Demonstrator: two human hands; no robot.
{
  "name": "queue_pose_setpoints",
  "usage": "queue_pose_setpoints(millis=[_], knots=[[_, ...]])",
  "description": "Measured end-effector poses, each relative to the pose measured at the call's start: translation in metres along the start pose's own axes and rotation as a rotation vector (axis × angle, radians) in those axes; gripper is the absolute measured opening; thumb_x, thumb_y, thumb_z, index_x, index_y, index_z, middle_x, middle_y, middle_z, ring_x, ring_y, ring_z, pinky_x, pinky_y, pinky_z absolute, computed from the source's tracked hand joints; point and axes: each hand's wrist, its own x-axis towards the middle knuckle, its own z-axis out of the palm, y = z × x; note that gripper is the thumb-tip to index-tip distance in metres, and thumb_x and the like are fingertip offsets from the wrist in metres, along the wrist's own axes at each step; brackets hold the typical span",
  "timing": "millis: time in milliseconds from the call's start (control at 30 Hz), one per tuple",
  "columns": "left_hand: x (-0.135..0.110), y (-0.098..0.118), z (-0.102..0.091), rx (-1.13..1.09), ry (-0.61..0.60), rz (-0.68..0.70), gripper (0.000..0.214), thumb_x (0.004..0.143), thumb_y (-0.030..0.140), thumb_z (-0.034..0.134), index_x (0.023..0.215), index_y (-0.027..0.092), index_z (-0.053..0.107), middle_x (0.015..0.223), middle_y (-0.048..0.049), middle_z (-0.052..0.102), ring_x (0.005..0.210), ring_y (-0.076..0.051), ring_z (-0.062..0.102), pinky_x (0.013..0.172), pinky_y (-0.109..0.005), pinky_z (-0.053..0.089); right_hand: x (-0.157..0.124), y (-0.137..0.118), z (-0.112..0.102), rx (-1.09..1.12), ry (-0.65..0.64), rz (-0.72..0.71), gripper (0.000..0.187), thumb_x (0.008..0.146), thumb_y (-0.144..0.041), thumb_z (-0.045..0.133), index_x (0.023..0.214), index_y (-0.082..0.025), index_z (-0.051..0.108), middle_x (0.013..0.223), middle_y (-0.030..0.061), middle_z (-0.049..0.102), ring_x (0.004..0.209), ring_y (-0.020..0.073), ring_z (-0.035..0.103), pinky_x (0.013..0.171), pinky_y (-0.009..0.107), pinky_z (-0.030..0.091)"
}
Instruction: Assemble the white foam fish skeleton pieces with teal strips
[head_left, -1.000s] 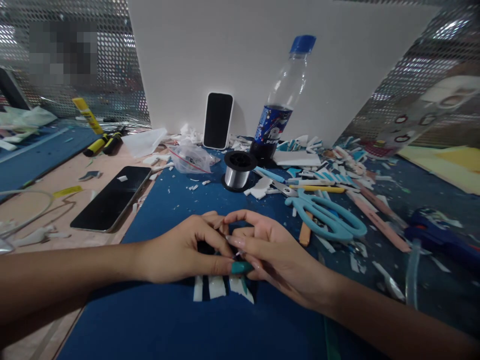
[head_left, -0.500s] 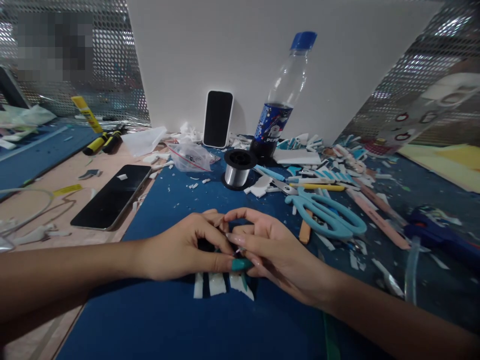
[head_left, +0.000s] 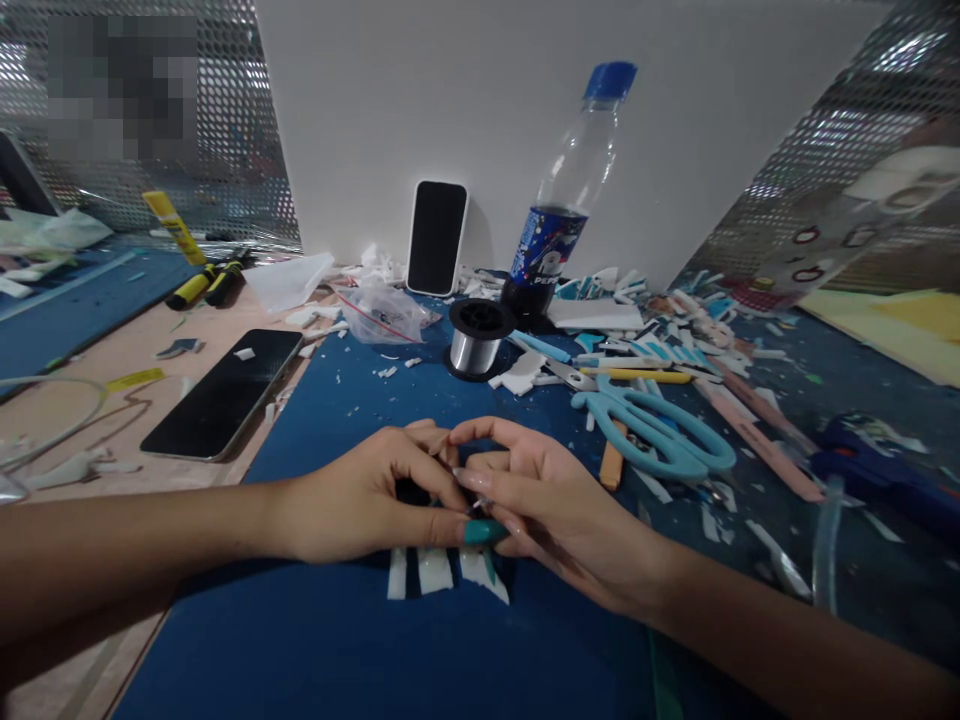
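Readable text: "PEPSI" is showing on the dark label of the bottle [head_left: 564, 205], which is standing upright with a blue cap, well beyond the hands against the white board [head_left: 480, 110]. No other writing is legible.

Surface: a blue cutting mat [head_left: 360, 640] is lying under both hands, with bare tan tabletop [head_left: 112, 370] extending out past the left hand. Perforated metal panels [head_left: 817, 160] are flanking the white board on both sides.

Hands: the left hand [head_left: 358, 500] and right hand [head_left: 544, 500] are meeting fingertip to fingertip just above the mat. Both are curled nearly closed, pinching a small teal piece [head_left: 481, 531] between them; exact finger contact is hard to tell. White foam strips [head_left: 442, 572] are lying on the mat directly beneath the hands, partly covered by them.

Beyond the hands, a wire spool [head_left: 477, 340] is standing upright. Just beyond the right hand, light-blue scissors [head_left: 651, 425] are lying flat among scattered offcuts. Beyond the left hand, a black phone [head_left: 223, 392] is lying face up.
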Motion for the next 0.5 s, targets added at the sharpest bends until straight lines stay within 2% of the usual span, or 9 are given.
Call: queue_pose_setpoints(millis=[167,333,500], knots=[[-0.0006,-0.0015,0.0000,-0.004,-0.001,0.001,0.012,0.078,0.019,0.063,0.071,0.015,0.071,0.074,-0.0024,0.067,0.081,-0.012,0.053,0.085,-0.029,0.038,-0.0005,-0.0004,-0.0003,-0.020,-0.003,0.000,0.019,0.084,-0.030,0.058,0.100,-0.024,0.049,0.048,-0.0098,0.038,0.039,0.0033,0.024,0.040,0.017,0.025],[-0.0009,-0.0015,0.0001,-0.015,-0.002,-0.013,0.010,0.078,0.019,0.064,0.073,0.015,0.071,0.077,-0.0027,0.068,0.082,-0.012,0.053,0.088,-0.031,0.037,-0.0008,-0.0002,-0.0007,-0.011,-0.004,0.002,0.020,0.084,-0.030,0.059,0.101,-0.024,0.049,0.057,-0.0081,0.044,0.040,0.0024,0.025,0.041,0.017,0.025],[-0.0010,-0.0006,0.0000,-0.007,-0.003,-0.018,0.010,0.078,0.019,0.064,0.073,0.016,0.071,0.076,-0.0020,0.067,0.082,-0.013,0.052,0.083,-0.030,0.038,-0.0002,-0.0010,0.0000,-0.026,0.005,0.017,0.020,0.085,-0.030,0.058,0.101,-0.024,0.049,0.048,-0.0096,0.039,0.039,0.0034,0.024,0.040,0.017,0.024]])
